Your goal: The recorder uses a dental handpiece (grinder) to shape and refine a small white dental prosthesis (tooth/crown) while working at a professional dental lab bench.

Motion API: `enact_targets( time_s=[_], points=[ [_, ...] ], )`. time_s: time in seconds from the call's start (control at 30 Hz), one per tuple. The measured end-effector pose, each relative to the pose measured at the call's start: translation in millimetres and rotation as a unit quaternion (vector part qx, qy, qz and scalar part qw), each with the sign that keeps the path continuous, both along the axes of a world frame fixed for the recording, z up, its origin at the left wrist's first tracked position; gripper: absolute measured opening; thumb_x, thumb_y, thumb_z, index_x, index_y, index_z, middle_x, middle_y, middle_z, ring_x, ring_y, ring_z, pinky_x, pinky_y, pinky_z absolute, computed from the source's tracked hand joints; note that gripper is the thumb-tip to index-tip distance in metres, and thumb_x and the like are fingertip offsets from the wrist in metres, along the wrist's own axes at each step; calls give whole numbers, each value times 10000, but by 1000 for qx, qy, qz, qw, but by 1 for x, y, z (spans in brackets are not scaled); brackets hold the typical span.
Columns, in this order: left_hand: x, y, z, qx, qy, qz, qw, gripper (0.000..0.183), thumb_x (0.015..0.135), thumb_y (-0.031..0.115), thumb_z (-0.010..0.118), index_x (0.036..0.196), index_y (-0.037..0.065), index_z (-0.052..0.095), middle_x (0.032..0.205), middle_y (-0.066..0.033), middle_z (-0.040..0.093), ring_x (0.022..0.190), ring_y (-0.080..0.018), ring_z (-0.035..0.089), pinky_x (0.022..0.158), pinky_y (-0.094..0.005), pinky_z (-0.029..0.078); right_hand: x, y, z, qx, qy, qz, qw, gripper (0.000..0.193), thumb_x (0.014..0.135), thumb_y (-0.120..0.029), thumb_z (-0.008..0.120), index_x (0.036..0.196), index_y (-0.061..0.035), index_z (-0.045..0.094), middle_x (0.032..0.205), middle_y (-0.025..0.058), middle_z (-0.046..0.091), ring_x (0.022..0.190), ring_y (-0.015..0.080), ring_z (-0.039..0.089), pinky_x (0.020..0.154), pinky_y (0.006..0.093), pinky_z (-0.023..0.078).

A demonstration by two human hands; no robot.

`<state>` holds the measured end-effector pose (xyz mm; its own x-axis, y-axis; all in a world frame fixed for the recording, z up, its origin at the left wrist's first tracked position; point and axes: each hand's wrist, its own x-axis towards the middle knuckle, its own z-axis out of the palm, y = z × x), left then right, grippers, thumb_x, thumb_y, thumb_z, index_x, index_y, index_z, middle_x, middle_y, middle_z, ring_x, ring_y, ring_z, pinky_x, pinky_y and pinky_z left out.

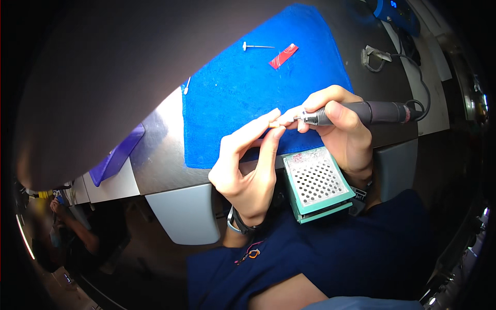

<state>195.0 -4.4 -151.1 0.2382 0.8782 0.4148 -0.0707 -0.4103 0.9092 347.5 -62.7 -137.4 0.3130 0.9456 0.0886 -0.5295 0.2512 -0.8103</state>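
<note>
My right hand (349, 139) is closed round a dark grey rotary handpiece (385, 112), held nearly level with its metal nose pointing left. The slim bit (296, 119) at its tip meets or nearly touches a small cream-coloured piece (274, 124). My left hand (245, 173) pinches that piece between thumb and fingertips, which partly hide it. Both hands are close together above the near edge of a blue towel (232, 111). Just below them is a teal box with a perforated white top (318, 178).
On the towel lie a white-headed pin-like tool (258, 47), a red strip (284, 56) and another small white-tipped tool (186, 86). The handpiece's cord (426, 85) loops up at right toward a blue unit (395, 15). A purple bin (116, 155) stands left. Another person's arm (80, 230) shows far left.
</note>
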Motion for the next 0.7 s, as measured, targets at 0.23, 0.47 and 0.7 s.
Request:
enact_targets(
  time_s=[0.23,0.47,0.7],
  points=[
    [1,0,-8,19,-23,16,999,259,806,-115,779,1044,-71,687,1009,-176,756,891,-209,750,828,-300,598,3,-4,-4,1,-98,16,995,257,970,-163,500,1046,52,619,928,215,675,928,275,670,915,421,525],
    [2,0,-6,27,-31,9,999,237,817,-96,780,1035,-39,706,1018,-145,760,881,-181,746,804,-276,595,1,0,4,-4,-99,-14,995,227,968,-116,575,1012,82,676,923,164,699,865,205,670,838,336,539],
    [2,0,-9,34,-32,5,999,235,823,-105,769,1039,-44,699,1006,-157,760,896,-189,748,821,-280,596,0,-1,-1,-4,-97,-13,995,216,959,-94,593,1041,90,670,931,168,700,868,198,679,837,329,550]
  ],
)
